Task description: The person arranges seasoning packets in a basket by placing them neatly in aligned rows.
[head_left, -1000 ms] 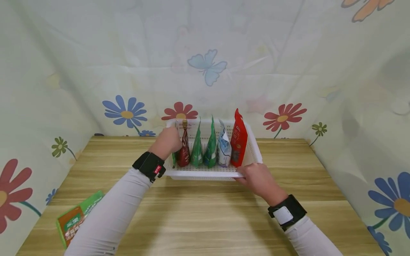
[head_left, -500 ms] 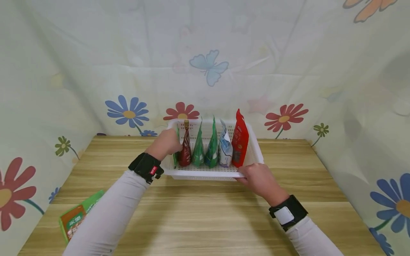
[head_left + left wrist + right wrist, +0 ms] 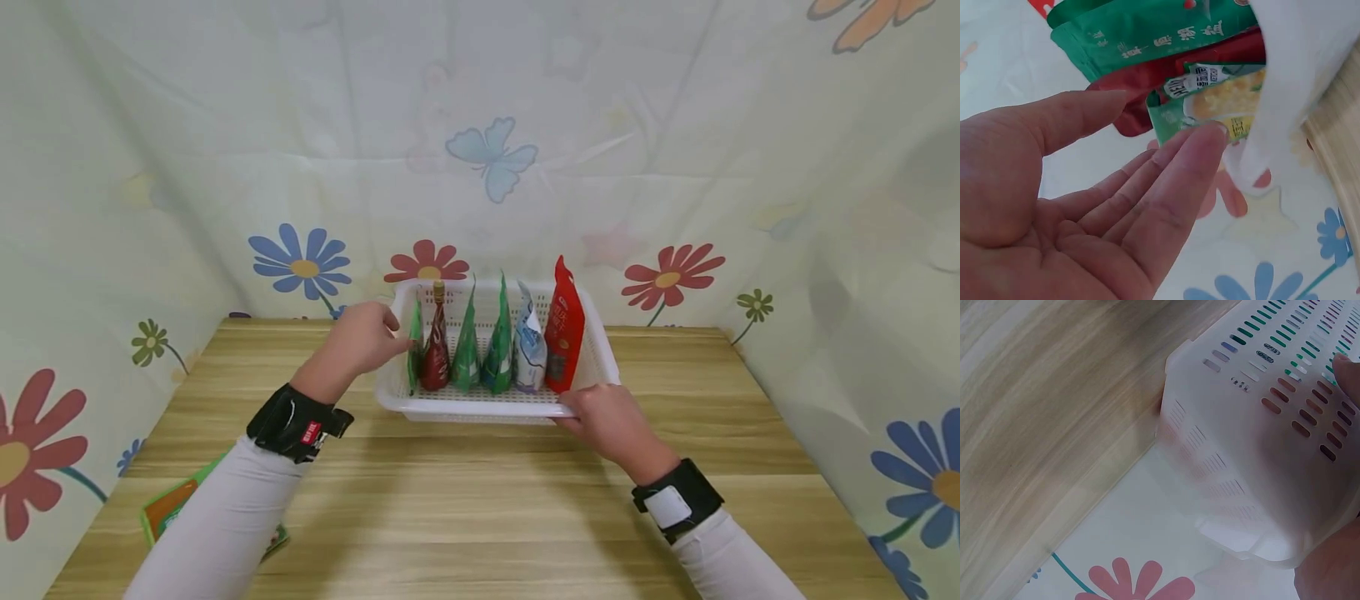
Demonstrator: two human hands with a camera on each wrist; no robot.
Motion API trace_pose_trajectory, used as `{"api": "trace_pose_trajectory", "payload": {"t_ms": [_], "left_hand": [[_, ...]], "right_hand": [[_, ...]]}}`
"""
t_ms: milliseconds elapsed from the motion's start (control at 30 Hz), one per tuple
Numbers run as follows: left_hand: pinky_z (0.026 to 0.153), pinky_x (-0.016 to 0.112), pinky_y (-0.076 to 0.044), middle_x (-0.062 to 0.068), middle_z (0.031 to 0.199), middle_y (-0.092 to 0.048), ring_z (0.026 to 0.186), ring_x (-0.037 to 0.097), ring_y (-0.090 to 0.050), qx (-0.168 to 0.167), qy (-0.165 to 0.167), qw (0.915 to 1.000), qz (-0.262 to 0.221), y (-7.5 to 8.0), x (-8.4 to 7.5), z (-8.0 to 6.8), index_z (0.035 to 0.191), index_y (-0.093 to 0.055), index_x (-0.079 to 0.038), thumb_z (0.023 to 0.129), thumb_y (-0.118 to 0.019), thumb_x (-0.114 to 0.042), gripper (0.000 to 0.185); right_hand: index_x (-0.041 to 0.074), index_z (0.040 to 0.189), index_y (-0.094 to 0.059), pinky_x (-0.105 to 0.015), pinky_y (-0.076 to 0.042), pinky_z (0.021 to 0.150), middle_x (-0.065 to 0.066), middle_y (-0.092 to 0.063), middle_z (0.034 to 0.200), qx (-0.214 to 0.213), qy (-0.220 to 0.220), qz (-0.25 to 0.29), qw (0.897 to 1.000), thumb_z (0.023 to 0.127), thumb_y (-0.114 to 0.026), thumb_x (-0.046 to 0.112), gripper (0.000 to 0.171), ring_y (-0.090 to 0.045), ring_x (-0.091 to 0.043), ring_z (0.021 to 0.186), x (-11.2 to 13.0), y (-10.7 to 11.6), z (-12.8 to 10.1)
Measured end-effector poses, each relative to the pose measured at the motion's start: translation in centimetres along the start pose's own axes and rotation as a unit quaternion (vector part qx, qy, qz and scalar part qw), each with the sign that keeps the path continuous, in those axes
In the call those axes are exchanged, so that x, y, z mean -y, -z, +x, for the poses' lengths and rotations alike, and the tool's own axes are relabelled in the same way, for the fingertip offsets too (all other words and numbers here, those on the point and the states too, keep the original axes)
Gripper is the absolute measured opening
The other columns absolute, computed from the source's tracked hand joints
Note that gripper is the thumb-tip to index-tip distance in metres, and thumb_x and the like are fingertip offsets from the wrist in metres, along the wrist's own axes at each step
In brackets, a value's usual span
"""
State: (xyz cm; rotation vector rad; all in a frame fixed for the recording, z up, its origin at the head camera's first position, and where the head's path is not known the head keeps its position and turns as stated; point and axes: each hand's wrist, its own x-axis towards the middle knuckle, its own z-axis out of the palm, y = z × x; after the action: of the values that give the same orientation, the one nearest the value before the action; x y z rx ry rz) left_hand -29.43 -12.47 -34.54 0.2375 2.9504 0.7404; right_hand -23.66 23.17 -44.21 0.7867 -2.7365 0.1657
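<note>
In the head view, a white slotted basket (image 3: 480, 407) stands at the back of the table. My right hand (image 3: 609, 421) grips its front rim near the right corner. Just outside its left end, my left hand (image 3: 362, 340) holds nothing, with thumb and fingers apart. Closest to those fingers is a slim green packet (image 3: 414, 354), whose food picture (image 3: 1216, 103) shows in the left wrist view. Beside it stand a dark red item (image 3: 435, 358) with a gold-coloured top, two green pouches (image 3: 466, 358), a white-and-blue pouch (image 3: 529, 354) and a tall red pouch (image 3: 564, 337).
A brown-and-green packet (image 3: 168, 504) lies at the table's front left, partly covered by the left sleeve (image 3: 217, 521). Behind the basket, a flower-printed cloth (image 3: 487, 208) hangs along the table's back edge (image 3: 667, 327).
My left hand has drawn back to the left, out of the basket's left end, and its fingers have loosened, leaving the slim green packet upright there. The right hand has kept its hold on the rim.
</note>
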Motion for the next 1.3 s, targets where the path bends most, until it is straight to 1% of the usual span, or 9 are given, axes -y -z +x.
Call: {"api": "trace_pose_trajectory", "payload": {"t_ms": [67, 167, 400, 633, 767, 1000, 1133, 1233, 1300], "left_hand": [[0.082, 0.041, -0.059, 0.021, 0.114, -0.073, 0.1, 0.032, -0.07, -0.006, -0.002, 0.9999, -0.008, 0.3, 0.7, -0.9, 0.12, -0.067, 0.006, 0.095, -0.07, -0.026, 0.041], [0.088, 0.049, -0.059, 0.024, 0.117, -0.073, 0.107, 0.037, -0.071, -0.004, -0.01, 0.9998, -0.017, 0.8, 1.8, -2.2, 0.124, -0.065, 0.007, 0.097, -0.067, -0.026, 0.043], [0.079, 0.047, -0.058, 0.022, 0.106, -0.072, 0.093, 0.032, -0.07, 0.031, -0.004, 0.9995, 0.006, 1.3, 5.6, -5.2, 0.121, -0.065, 0.007, 0.096, -0.067, -0.027, 0.043], [0.074, 0.043, -0.055, 0.017, 0.096, -0.071, 0.083, 0.026, -0.066, 0.041, 0.006, 0.9991, 0.011, 1.0, 9.8, -7.3, 0.113, -0.067, 0.008, 0.095, -0.07, -0.023, 0.036], [0.073, 0.042, -0.054, 0.015, 0.094, -0.07, 0.083, 0.024, -0.064, 0.044, 0.017, 0.9989, 0.007, 0.6, 11.9, -8.4, 0.11, -0.067, 0.008, 0.095, -0.07, -0.021, 0.033], [0.076, 0.047, -0.054, 0.019, 0.096, -0.069, 0.088, 0.03, -0.064, 0.039, 0.036, 0.9984, 0.02, 0.3, 15.8, -10.1, 0.11, -0.067, 0.01, 0.094, -0.071, -0.02, 0.034], [0.081, 0.052, -0.055, 0.027, 0.108, -0.066, 0.098, 0.038, -0.064, 0.072, 0.08, 0.994, 0.019, 0.7, 18.0, -11.2, 0.119, -0.061, 0.013, 0.094, -0.072, -0.028, 0.049], [0.082, 0.052, -0.057, 0.034, 0.116, -0.063, 0.103, 0.043, -0.062, 0.106, 0.125, 0.9864, 0.017, 1.1, 19.5, -12.0, 0.127, -0.054, 0.015, 0.095, -0.071, -0.037, 0.064], [0.08, 0.051, -0.057, 0.037, 0.116, -0.061, 0.103, 0.046, -0.062, 0.113, 0.138, 0.9838, 0.016, 1.1, 20.5, -12.3, 0.128, -0.052, 0.018, 0.094, -0.071, -0.041, 0.07]], "right_hand": [[0.011, 0.096, -0.08, -0.035, -0.062, 0.068, -0.004, -0.078, 0.083, 0.0, 0.0, 0.0, 1.0, 0.079, -0.089, 0.031, 0.028, -0.071, -0.017, 0.068, 0.0, 0.0, 0.0], [0.011, 0.097, -0.08, -0.036, -0.062, 0.069, -0.005, -0.078, 0.084, -0.002, 0.0, -0.001, 1.0, 0.079, -0.089, 0.031, 0.029, -0.071, -0.016, 0.069, 0.0, 0.0, 0.0], [0.01, 0.096, -0.08, -0.034, -0.061, 0.067, -0.004, -0.078, 0.083, -0.004, 0.004, -0.001, 1.0, 0.079, -0.089, 0.031, 0.029, -0.07, -0.016, 0.068, -0.1, -0.1, -0.1], [0.011, 0.093, -0.079, -0.031, -0.059, 0.064, -0.003, -0.076, 0.079, -0.009, 0.006, -0.004, 1.0, 0.079, -0.09, 0.03, 0.026, -0.066, -0.014, 0.064, -0.3, -0.1, -0.1], [0.01, 0.095, -0.079, -0.032, -0.06, 0.065, -0.003, -0.077, 0.081, -0.009, 0.008, 0.004, 1.0, 0.078, -0.09, 0.03, 0.028, -0.068, -0.015, 0.065, -0.2, -0.1, -0.1], [0.01, 0.099, -0.08, -0.035, -0.062, 0.067, -0.005, -0.078, 0.084, -0.007, -0.001, 0.003, 1.0, 0.078, -0.09, 0.031, 0.032, -0.072, -0.018, 0.069, -0.3, -0.1, -0.1], [0.01, 0.098, -0.08, -0.035, -0.062, 0.068, -0.004, -0.078, 0.084, -0.009, 0.002, 0.003, 1.0, 0.077, -0.091, 0.031, 0.032, -0.072, -0.017, 0.069, -0.2, -0.2, -0.2], [0.011, 0.096, -0.08, -0.031, -0.06, 0.065, -0.003, -0.077, 0.082, -0.007, 0.003, 0.003, 1.0, 0.077, -0.091, 0.031, 0.03, -0.069, -0.015, 0.067, -0.1, -0.2, -0.2], [0.011, 0.095, -0.08, -0.029, -0.058, 0.063, -0.003, -0.077, 0.081, -0.005, 0.003, 0.0, 1.0, 0.078, -0.09, 0.032, 0.029, -0.068, -0.014, 0.066, -0.1, -0.2, -0.2]]}}
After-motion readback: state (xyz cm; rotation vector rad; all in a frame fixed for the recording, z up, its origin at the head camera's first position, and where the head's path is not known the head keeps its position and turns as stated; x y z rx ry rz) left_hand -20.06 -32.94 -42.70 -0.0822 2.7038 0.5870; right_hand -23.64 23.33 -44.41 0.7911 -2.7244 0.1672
